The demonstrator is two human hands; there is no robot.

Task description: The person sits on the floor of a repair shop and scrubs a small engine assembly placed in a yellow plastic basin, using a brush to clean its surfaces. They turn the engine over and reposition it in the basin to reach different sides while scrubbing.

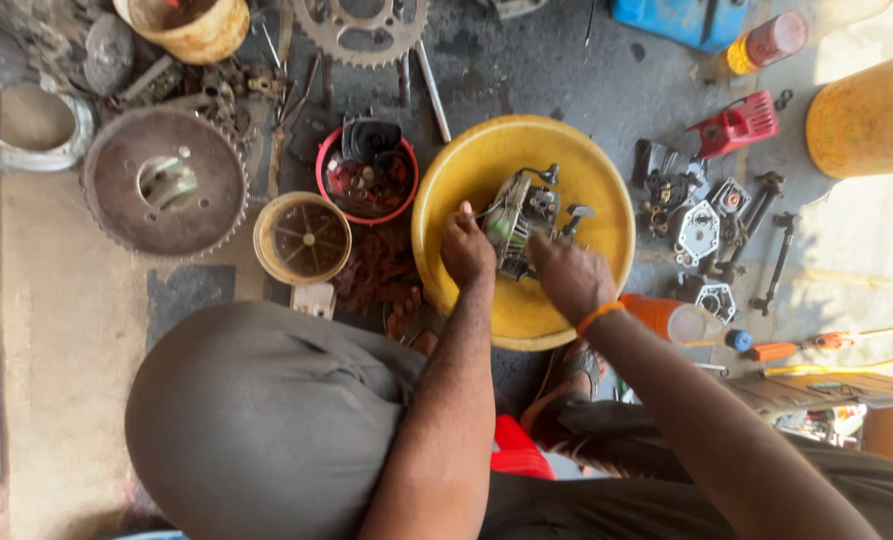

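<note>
The person is crouching on the dirty grey floor and is working over a big round yellow plastic basin (606,200). A small grey metal engine part with a green patch (522,218) is sitting inside the basin, near its middle. The left hand (464,248) is resting on the left side of the engine part, with its fingers curled in against it. The right hand (569,275) is closed around the lower right side of the engine part, and an orange band (599,316) is sitting on that wrist.

Just left of the basin, a small red round bowl full of dark little parts (367,172) is standing on the floor. Beside that, a cream round tub with a spoked piece inside (302,238) is sitting. Further left, a large rusty toothed metal wheel (164,183) is lying flat. On the right, loose grey metal plates and bolts (701,228) are lying spread out near the basin, and an orange-handled screwdriver (796,347) is lying well apart from it.
</note>
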